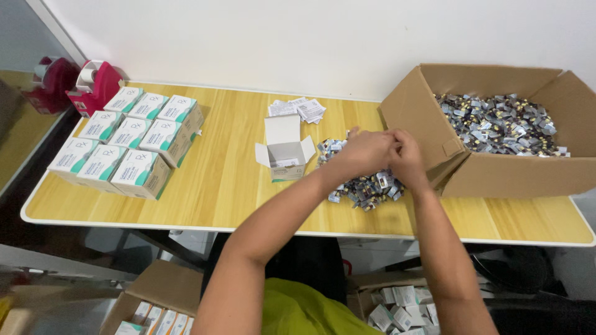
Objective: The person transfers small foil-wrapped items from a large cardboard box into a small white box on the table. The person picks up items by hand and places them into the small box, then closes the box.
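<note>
My left hand (366, 151) and right hand (406, 156) meet over the pile of blister packs (366, 186) on the counter (223, 180), fingers bunched together, though what they pinch is hidden. Beside them a small white carton (284, 155) stands open, its contents unclear. The big cardboard box (496, 167) holds more packs.

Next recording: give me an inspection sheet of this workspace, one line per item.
Surface: wooden table.
Job's things: blister-pack pile; open small carton; leaflets.
Clutter: nine closed cartons; big cardboard box of blister packs; pink tape dispenser.
Grippers: left hand and right hand together over the pile; grip unclear.
Cables: nothing seen.
Surroundings: white wall; floor boxes of cartons.
</note>
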